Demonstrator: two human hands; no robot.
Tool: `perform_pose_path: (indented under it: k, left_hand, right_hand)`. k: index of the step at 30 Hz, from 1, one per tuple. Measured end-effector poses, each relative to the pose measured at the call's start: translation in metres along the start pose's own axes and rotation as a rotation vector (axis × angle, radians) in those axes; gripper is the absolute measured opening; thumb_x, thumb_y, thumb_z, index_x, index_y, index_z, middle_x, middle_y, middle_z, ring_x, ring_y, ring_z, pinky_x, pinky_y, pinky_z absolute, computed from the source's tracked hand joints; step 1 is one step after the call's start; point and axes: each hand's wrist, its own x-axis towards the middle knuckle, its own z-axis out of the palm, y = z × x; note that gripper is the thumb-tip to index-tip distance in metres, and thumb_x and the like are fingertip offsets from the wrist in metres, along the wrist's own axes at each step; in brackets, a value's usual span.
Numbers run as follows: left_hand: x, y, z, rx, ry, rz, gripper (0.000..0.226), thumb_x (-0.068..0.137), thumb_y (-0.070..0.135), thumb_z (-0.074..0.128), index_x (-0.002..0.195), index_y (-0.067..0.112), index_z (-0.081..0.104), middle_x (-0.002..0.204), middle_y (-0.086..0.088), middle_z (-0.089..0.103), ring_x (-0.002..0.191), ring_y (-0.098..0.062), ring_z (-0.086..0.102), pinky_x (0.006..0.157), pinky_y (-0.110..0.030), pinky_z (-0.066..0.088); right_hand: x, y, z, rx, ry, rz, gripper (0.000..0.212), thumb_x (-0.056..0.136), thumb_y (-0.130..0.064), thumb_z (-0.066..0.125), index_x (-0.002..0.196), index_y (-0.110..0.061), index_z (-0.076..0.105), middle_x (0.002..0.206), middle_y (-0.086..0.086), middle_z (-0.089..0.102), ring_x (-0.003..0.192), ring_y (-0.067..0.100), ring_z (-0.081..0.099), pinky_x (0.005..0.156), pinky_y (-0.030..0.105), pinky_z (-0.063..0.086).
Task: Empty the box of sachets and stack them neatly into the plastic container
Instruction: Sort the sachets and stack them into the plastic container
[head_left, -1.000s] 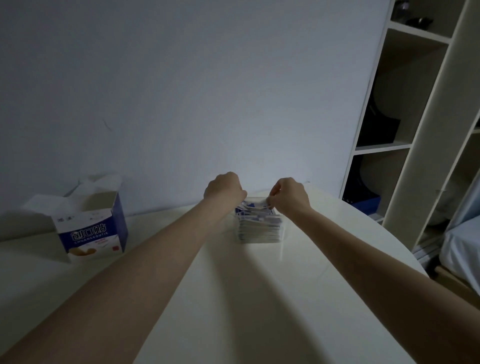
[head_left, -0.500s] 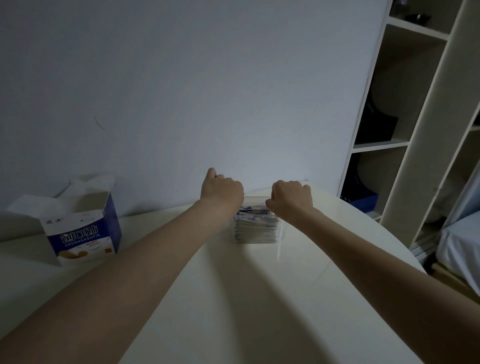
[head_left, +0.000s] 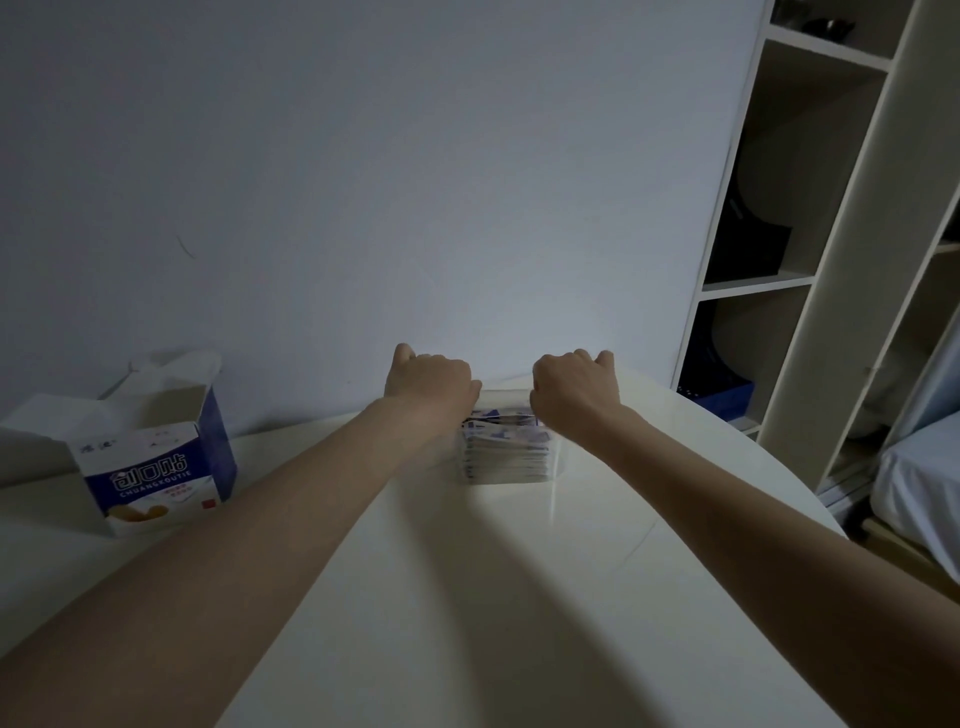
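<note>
With sachets (head_left: 503, 448) stacked to the plastic container (head_left: 506, 475) rim, left hand (head_left: 431, 382) and right hand (head_left: 574, 387) sit fisted atop it, grip unclear, while the box (head_left: 150, 467) left of it gapes, seemingly emptied.

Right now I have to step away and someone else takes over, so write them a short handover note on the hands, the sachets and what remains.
Left hand: fingers curled over the left top edge of the plastic container; what the grip closes on is hidden.
Right hand: same, on the right top edge.
Sachets: stacked inside the container, reaching about its rim, top ones slightly uneven.
Box: open, upright at the table's left; its inside cannot be seen.
Done: sachets look transferred.
Left: probably square the top layer and check the box is empty.
</note>
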Motion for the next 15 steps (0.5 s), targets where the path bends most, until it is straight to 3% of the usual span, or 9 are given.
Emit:
perform_pose_path:
  k: [4,9,12,15]
  left_hand:
    - [-0.001,-0.002,-0.006,0.007,-0.003,0.025,0.046,0.099,0.029,0.018,0.06,0.016,0.037,0.063,0.003,0.051,0.065,-0.018,0.044,0.088,-0.034,0.026]
    - [-0.007,0.001,-0.003,0.024,-0.118,0.078,0.046,0.099,0.03,0.014,0.072,0.014,0.048,0.078,0.001,0.069,0.076,-0.02,0.051,0.081,-0.034,0.021]
    - [-0.008,0.0,-0.004,-0.005,-0.086,0.09,0.051,0.099,0.035,0.015,0.065,0.016,0.048,0.081,-0.002,0.073,0.082,-0.021,0.057,0.086,-0.033,0.023]
    - [-0.008,-0.006,-0.014,-0.084,0.081,0.041,0.053,0.099,0.031,0.019,0.072,0.012,0.06,0.076,-0.003,0.074,0.079,-0.02,0.061,0.09,-0.035,0.027]
  right_hand:
    - [0.0,0.005,-0.011,0.006,-0.05,-0.021,0.033,0.085,-0.006,0.043,0.057,-0.014,0.028,0.059,0.001,0.037,0.073,0.026,0.04,0.074,0.029,0.027]
    - [-0.007,-0.001,-0.006,0.059,-0.182,-0.027,0.029,0.085,-0.008,0.044,0.059,-0.014,0.033,0.064,0.002,0.048,0.071,0.025,0.048,0.064,0.028,0.032]
    - [-0.007,-0.001,-0.008,0.075,-0.149,-0.016,0.028,0.084,-0.006,0.044,0.059,-0.015,0.034,0.072,0.003,0.056,0.075,0.025,0.052,0.071,0.029,0.032]
    - [0.003,0.01,-0.009,0.133,-0.04,0.071,0.02,0.084,-0.005,0.041,0.066,-0.011,0.046,0.078,0.005,0.064,0.081,0.027,0.06,0.077,0.03,0.036]
